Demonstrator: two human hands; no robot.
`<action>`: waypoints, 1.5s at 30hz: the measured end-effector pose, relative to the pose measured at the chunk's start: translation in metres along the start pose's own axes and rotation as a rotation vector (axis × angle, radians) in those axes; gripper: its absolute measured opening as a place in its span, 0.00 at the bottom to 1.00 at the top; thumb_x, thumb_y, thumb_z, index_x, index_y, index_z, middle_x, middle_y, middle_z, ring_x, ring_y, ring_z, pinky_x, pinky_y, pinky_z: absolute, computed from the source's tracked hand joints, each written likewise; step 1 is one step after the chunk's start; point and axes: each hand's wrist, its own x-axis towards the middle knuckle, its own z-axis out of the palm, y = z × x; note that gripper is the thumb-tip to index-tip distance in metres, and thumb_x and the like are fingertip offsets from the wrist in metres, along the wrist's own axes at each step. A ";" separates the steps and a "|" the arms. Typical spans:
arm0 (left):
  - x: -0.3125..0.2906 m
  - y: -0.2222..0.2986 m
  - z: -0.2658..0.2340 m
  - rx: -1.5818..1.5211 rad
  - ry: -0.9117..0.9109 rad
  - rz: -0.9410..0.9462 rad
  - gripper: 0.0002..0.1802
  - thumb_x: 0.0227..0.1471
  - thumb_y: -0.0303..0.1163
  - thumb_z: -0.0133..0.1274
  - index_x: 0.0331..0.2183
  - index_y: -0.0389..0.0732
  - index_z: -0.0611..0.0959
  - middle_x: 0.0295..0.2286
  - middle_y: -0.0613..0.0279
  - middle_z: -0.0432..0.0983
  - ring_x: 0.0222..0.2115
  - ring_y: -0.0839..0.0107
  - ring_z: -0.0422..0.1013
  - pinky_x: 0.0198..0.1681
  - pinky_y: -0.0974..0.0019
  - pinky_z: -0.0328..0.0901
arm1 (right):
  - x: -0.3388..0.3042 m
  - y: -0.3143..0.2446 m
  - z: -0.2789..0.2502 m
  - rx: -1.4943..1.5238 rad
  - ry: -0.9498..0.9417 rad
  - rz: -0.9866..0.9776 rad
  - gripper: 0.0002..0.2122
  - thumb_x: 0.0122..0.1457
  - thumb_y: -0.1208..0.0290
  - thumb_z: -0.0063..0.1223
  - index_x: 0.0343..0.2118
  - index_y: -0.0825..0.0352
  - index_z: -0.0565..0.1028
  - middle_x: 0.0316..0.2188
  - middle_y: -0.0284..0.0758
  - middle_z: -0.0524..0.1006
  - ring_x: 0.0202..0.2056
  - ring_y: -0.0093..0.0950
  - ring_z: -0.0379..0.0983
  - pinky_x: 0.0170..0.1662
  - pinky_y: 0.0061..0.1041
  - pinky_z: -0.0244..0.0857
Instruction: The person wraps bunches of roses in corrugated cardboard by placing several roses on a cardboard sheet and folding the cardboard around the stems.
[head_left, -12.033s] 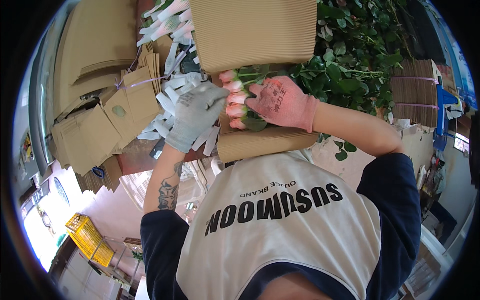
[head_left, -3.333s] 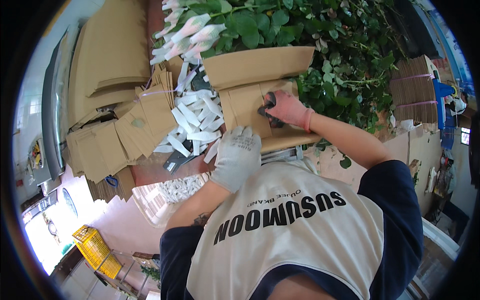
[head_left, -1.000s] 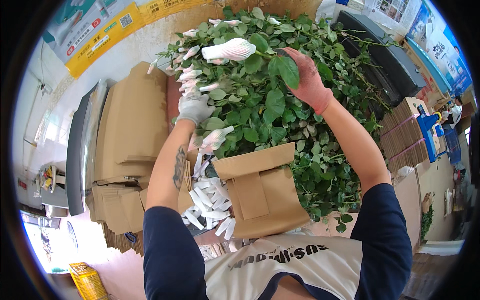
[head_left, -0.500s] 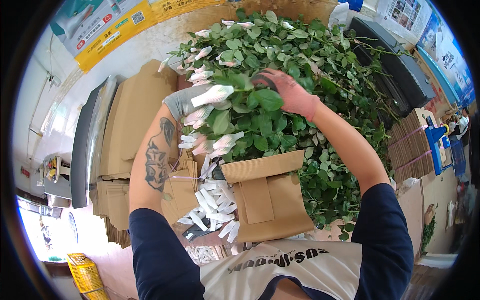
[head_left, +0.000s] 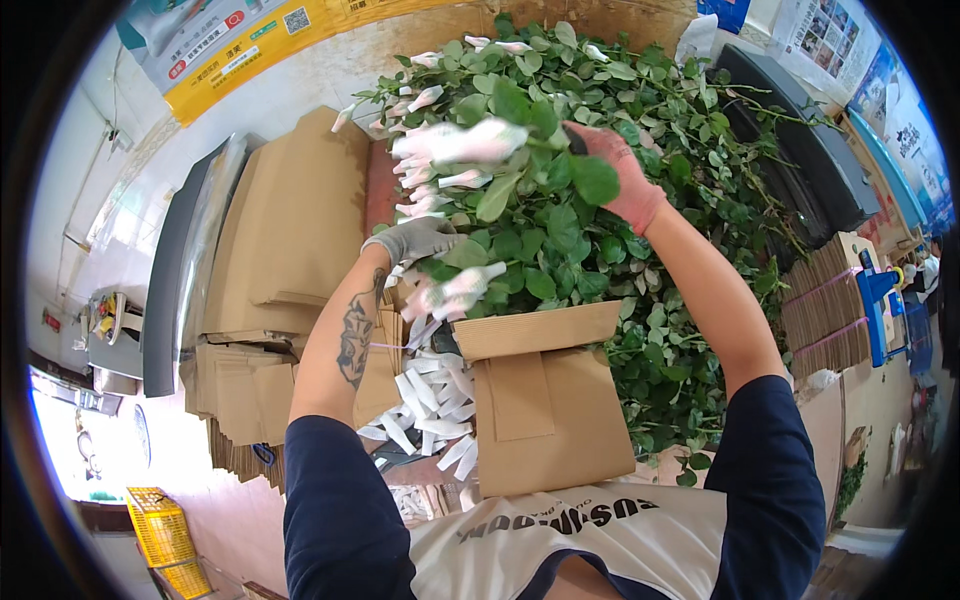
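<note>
In the head view, my right hand point(head_left: 622, 175), in a pinkish-red glove with dark fingertips, is closed around leafy rose stems. Their rose heads point(head_left: 478, 142), in white net sleeves, point left and are smeared by motion. Lower down on the left, my left hand point(head_left: 412, 240) wears a grey glove. Its fingers stretch out over leaves and sleeved heads at the pile's left edge, and I see nothing held in them. A large pile of roses point(head_left: 690, 190) lies beneath both hands. More sleeved rose heads point(head_left: 458, 288) stick out just below my left hand.
A folded brown cardboard piece point(head_left: 555, 420) lies against my shirt. Loose white net sleeves point(head_left: 430, 400) are heaped left of it. Cardboard sheets point(head_left: 290, 210) lean at the left. Bundled cardboard point(head_left: 825, 310) and a blue tape dispenser point(head_left: 882, 310) stand right, below black boxes point(head_left: 800, 150).
My right hand has moved right and slightly up, carrying the roses with it. My left hand has come away from the upper heads and moved down the pile's left edge.
</note>
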 end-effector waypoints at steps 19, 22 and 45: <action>0.020 0.032 -0.015 0.739 0.390 -0.162 0.18 0.43 0.34 0.51 0.40 0.47 0.80 0.41 0.58 0.74 0.45 0.63 0.69 0.46 0.61 0.63 | -0.007 -0.012 0.006 -0.113 0.047 -0.012 0.18 0.47 0.70 0.51 0.44 0.64 0.71 0.39 0.40 0.75 0.39 0.39 0.72 0.42 0.31 0.65; 0.023 0.020 -0.007 0.846 0.495 -0.123 0.18 0.40 0.33 0.53 0.39 0.48 0.80 0.42 0.59 0.73 0.45 0.64 0.69 0.45 0.61 0.63 | -0.008 -0.023 -0.005 -0.128 0.001 0.020 0.20 0.47 0.79 0.50 0.47 0.69 0.69 0.39 0.36 0.75 0.39 0.25 0.71 0.43 0.23 0.65; 0.024 -0.031 -0.017 0.311 0.419 -0.141 0.22 0.50 0.43 0.43 0.48 0.56 0.74 0.43 0.55 0.73 0.46 0.57 0.68 0.49 0.59 0.61 | -0.007 -0.025 0.002 -0.143 0.046 0.018 0.14 0.48 0.71 0.49 0.40 0.64 0.72 0.32 0.42 0.75 0.36 0.42 0.71 0.38 0.33 0.66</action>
